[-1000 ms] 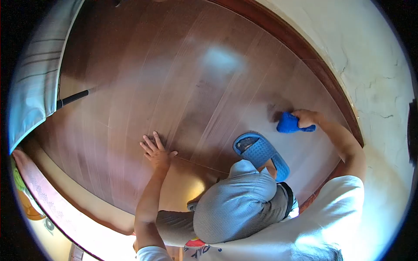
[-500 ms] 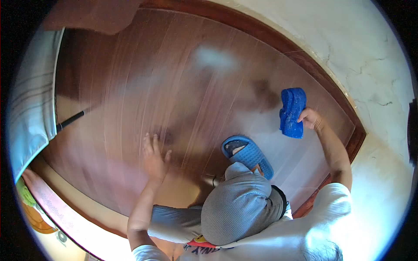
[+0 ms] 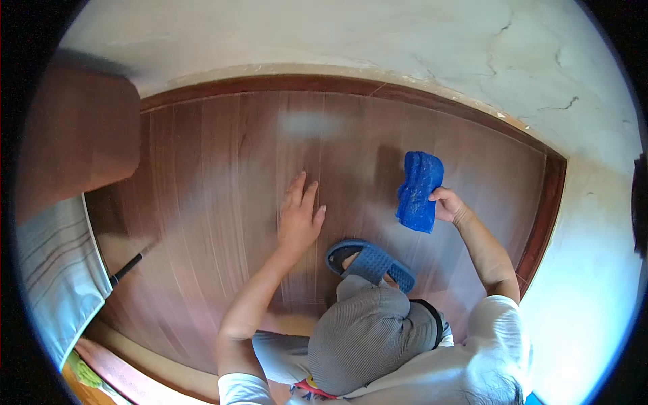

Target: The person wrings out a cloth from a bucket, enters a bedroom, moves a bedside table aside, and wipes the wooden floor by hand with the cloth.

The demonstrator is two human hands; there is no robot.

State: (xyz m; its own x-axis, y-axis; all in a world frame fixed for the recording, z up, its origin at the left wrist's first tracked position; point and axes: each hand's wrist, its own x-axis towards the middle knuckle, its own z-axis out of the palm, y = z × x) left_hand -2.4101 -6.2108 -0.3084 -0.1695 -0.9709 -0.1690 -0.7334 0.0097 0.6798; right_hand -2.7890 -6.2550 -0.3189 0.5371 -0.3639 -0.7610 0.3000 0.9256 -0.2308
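My right hand (image 3: pixel 448 204) grips a folded blue cloth (image 3: pixel 420 191) by its right side, with the thumb showing at its edge. The cloth is held over the wood-plank floor (image 3: pixel 223 202); whether it touches the boards I cannot tell. To the left, my left hand (image 3: pixel 302 214) is empty, its fingers stretched and apart, palm side toward the floor. Between and below the hands, a blue slipper (image 3: pixel 370 263) is on my foot, close to my bent knee in grey trousers (image 3: pixel 361 334).
A dark red baseboard (image 3: pixel 324 84) runs along the cracked pale wall (image 3: pixel 472 40). At the left are a brown padded piece (image 3: pixel 88 128), a striped hanging fabric (image 3: pixel 57 250) and a black rod end (image 3: pixel 126 268). A pink edge (image 3: pixel 128 371) lies at lower left.
The view has turned, showing more wall and baseboard. Against the floor, my left hand appears farther forward and right, nearer the cloth. My right hand still holds the blue cloth.
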